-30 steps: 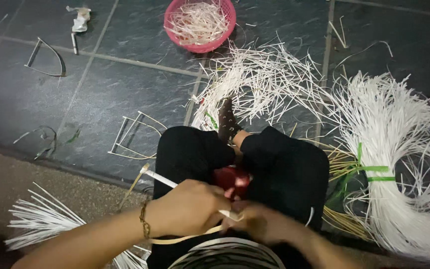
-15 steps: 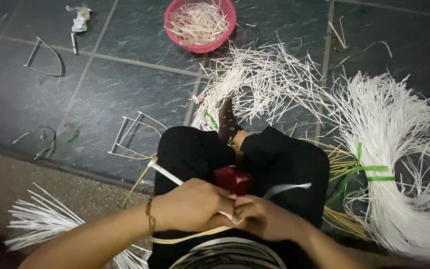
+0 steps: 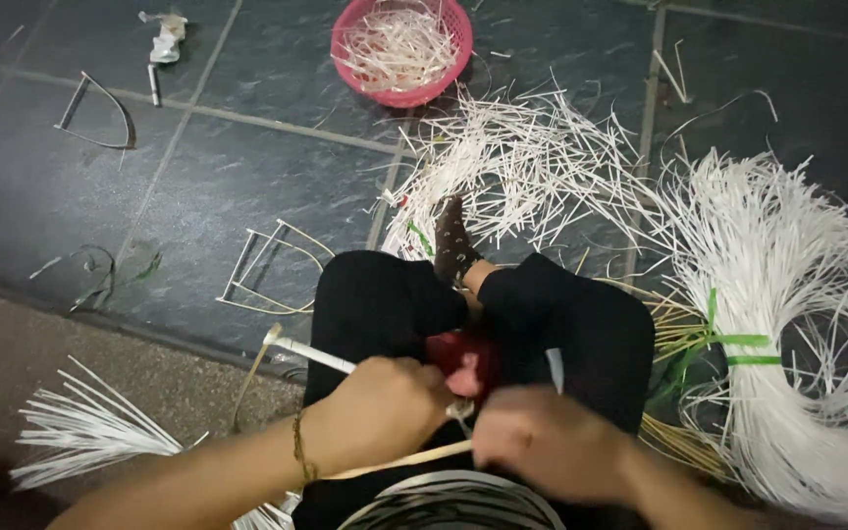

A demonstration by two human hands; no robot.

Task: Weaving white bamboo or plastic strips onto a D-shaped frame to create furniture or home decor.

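on the lap of a person seated cross-legged on dark floor tiles (image 3: 247, 177), both hands meet over a red tool (image 3: 463, 358) that looks like a small cutter or clamp, though it is too hidden to name for sure. the left hand (image 3: 385, 412) is curled closed around a white strip (image 3: 311, 355) that sticks out past the knuckles toward the left knee. the right hand (image 3: 547, 451) is blurred; its fingers seem folded down just beside the left, but what it grips, if anything, cannot be told.

the step in hand, as far as it can be judged, is working one strip at the red tool, trimming or splitting it. the next move seems to call for a steady pull along the strip's length, with the left hand kept tight so the strip does not twist, and fingertips held clear of the tool.

the strip lies inside the left fist, its free end up and to the left, and a thinner tan strip (image 3: 414, 458) crosses below both hands. a long bundle of white strips (image 3: 787, 344) bound with green ties (image 3: 738, 342) lies well to the right. cut white pieces (image 3: 532, 167) litter the tiles ahead, and a pink basket (image 3: 401, 49) beyond holds more. a bent wire frame (image 3: 267, 270) lies near the left knee.
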